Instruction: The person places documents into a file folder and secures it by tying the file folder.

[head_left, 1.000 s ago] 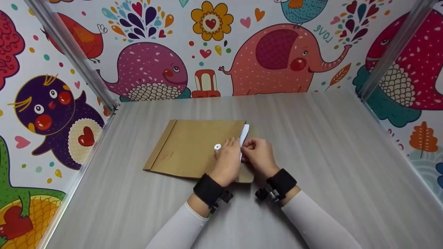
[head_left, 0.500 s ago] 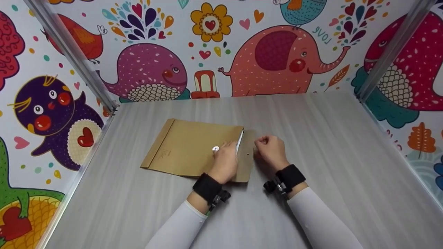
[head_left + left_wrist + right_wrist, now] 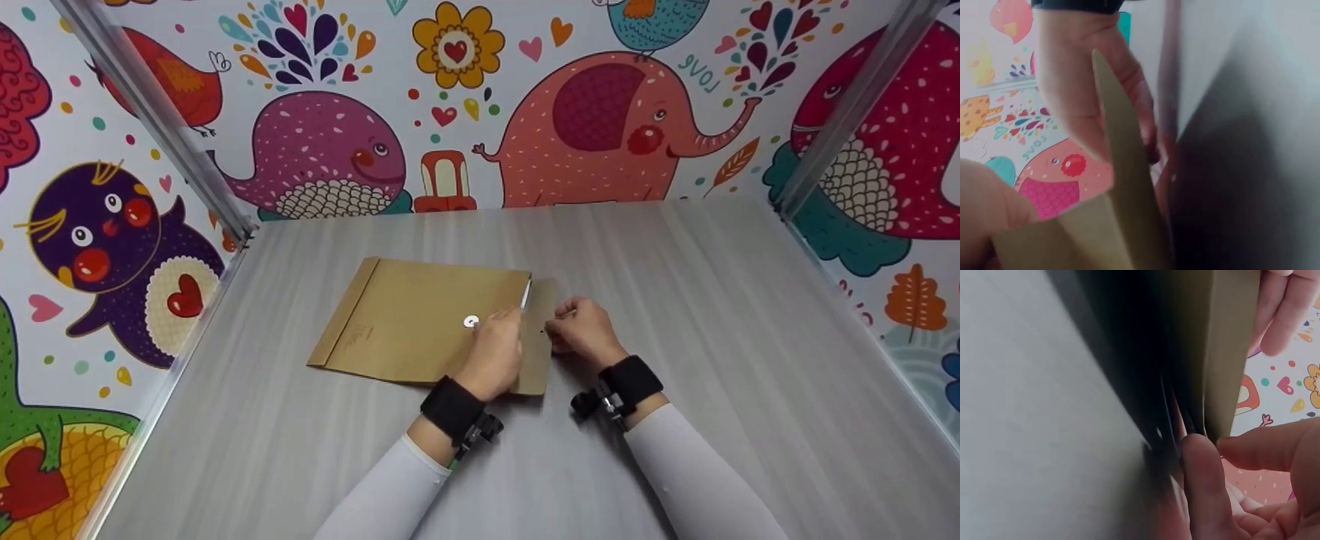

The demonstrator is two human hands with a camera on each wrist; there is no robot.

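I see a brown envelope lying flat on the table, flap open at its right end, white sheet edge peeking out.

I see a flat brown kraft paper envelope lying on the grey wood-grain table, a white sheet edge showing at its mouth. My left hand rests on it beside the white round clasp, while my right hand pinches the envelope's open flap.

Both forearms wear long white sleeves. Each wrist carries a black strap — a small black camera mount beneath.
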